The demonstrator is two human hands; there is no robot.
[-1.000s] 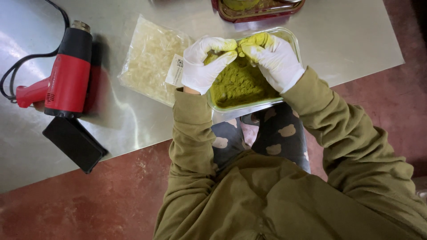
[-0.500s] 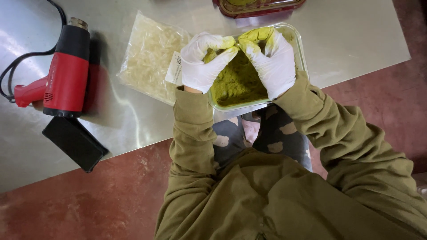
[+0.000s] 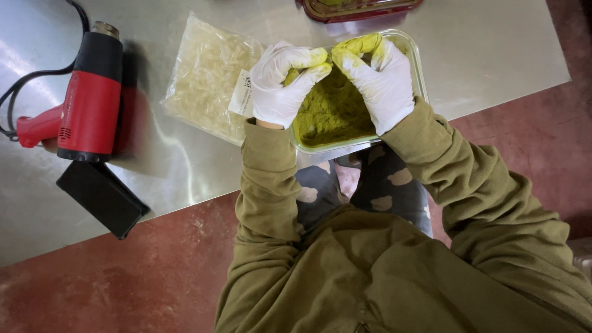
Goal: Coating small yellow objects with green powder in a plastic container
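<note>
Our left hand point(image 3: 280, 83) and right hand point(image 3: 379, 77), fingers pinched together over green powder point(image 3: 333, 111) in one glass container point(image 3: 414, 58) at the table point(image 3: 493, 49) edge. Nearby: one bag of capsules point(image 3: 206, 77), one heat gun point(image 3: 89, 98), one black block point(image 3: 102, 197).

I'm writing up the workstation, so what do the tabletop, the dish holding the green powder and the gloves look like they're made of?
Tabletop: likely stainless steel, brushed grey with soft reflections.
Dish: seemingly clear glass or rigid plastic, with a see-through, thick rounded rim.
Gloves on the left hand and right hand: thin white latex or nitrile, wrinkled and powder-stained.
</note>
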